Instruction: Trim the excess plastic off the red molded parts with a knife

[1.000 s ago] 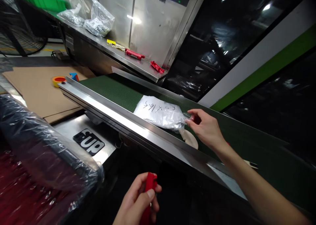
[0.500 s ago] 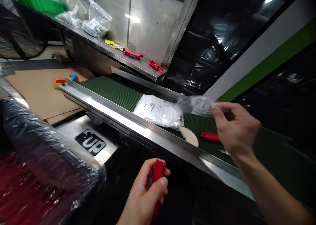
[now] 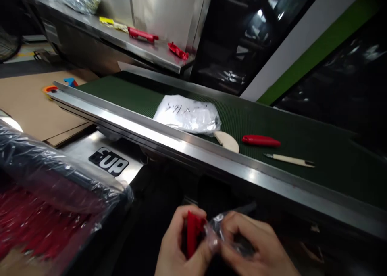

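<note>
the left hand (image 3: 181, 251) grips a red plastic part (image 3: 193, 236) low in view, below the conveyor belt (image 3: 130, 96); the right hand (image 3: 254, 249) pinches a clear small bag (image 3: 225, 233) against it. beyond, on the belt, lie a white bag stack (image 3: 189, 114), a red handle (image 3: 260, 140) and a thin blade (image 3: 290, 159).

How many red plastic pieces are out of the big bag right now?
4: one in the left hand as red piece, one on the green belt, two on the steel shelf. More may be hidden.

steel rail (image 3: 169, 136) ahead, wrapped bin (image 3: 45, 195) left
</note>
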{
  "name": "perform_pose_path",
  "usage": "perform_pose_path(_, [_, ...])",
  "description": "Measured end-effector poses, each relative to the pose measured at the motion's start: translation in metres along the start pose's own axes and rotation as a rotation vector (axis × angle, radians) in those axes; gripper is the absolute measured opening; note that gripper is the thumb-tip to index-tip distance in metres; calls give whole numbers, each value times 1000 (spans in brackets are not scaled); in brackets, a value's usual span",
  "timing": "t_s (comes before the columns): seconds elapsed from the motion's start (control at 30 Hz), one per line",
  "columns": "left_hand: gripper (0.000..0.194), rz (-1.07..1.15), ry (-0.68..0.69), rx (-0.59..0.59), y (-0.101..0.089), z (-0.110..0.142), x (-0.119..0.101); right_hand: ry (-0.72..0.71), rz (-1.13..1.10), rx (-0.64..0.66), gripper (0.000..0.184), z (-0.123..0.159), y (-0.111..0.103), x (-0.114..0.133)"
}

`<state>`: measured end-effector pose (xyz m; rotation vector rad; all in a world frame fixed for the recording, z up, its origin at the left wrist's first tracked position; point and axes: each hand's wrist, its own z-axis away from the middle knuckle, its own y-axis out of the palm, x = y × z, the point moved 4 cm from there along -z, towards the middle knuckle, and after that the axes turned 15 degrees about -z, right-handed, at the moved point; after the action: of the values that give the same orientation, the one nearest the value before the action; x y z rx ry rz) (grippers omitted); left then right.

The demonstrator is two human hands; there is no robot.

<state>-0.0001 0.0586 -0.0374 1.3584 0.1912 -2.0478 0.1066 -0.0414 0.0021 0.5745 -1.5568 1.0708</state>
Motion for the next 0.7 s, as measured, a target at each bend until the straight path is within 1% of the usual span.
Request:
perform_pose_path(0.07, [34, -108, 5, -15, -1, -2, 5, 58, 15, -42, 28, 5, -2, -7])
perform_pose_path(0.13, [22, -295, 77, -51, -2, -5, 8, 95, 43, -106, 28, 10, -3, -12])
perform_pose_path(0.17, [19, -403, 133, -81, -3, -6, 8, 83, 62, -142, 26, 11, -3, -14])
perform_pose_path(0.23, [21, -576, 215, -143, -4, -10, 9, -40, 130, -207, 22, 13, 0, -14])
perform_pose_path(0.3, [26, -661, 241, -171, -4, -14, 11, -188, 215, -256, 20, 15, 3, -12])
perform_pose_path(0.33, [29, -681, 239, -166, -3, -17, 11, -234, 238, -273, 19, 16, 5, -12])
perform_pose_path(0.37, [31, -689, 227, -148, -2, -19, 12, -253, 239, -288, 19, 17, 7, -13])
perform_pose_path(0.43, [36, -665, 191, -96, 1, -22, 14, -223, 180, -315, 17, 20, 7, -18])
perform_pose_path(0.53, [37, -546, 128, -27, 5, -23, 18, -103, 30, -359, 15, 26, 6, -27])
perform_pose_path(0.6, [37, -469, 77, -14, 7, -22, 20, -13, -78, -336, 17, 28, 7, -33])
perform_pose_path(0.7, [36, -387, 4, 32, 11, -19, 24, 48, -224, -299, 19, 31, 9, -41])
